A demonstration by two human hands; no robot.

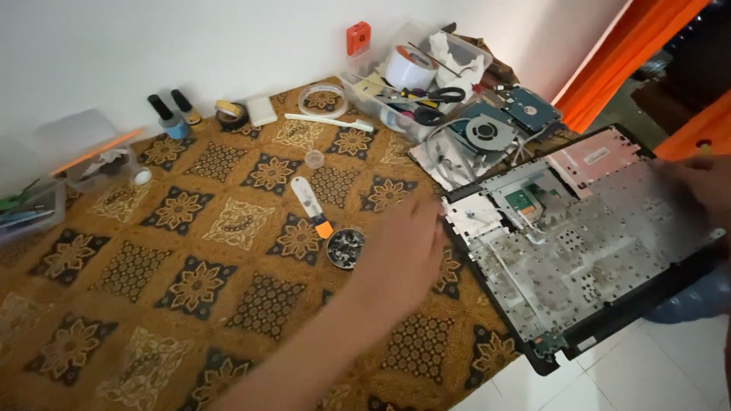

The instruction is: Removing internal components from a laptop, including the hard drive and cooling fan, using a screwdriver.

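Observation:
An opened laptop shell [586, 251] with its bare inner frame up lies at the right edge of a patterned cloth. My left hand [407, 251] hovers blurred just left of the shell, fingers spread and holding nothing, close to a small round dish of screws [346, 248]. My right hand [704, 186] rests on the shell's far right edge; whether it grips the shell is unclear from the blur. A white tool with an orange tip [311, 205] lies beside the dish.
A clear plastic box [417, 72] holds tape, scissors and tools at the back. A cooling fan [487, 131] and a hard drive [531, 109] lie behind the shell. Small bottles [171, 116] and a tape roll [231, 113] stand by the wall. White floor tiles [632, 365] show at lower right.

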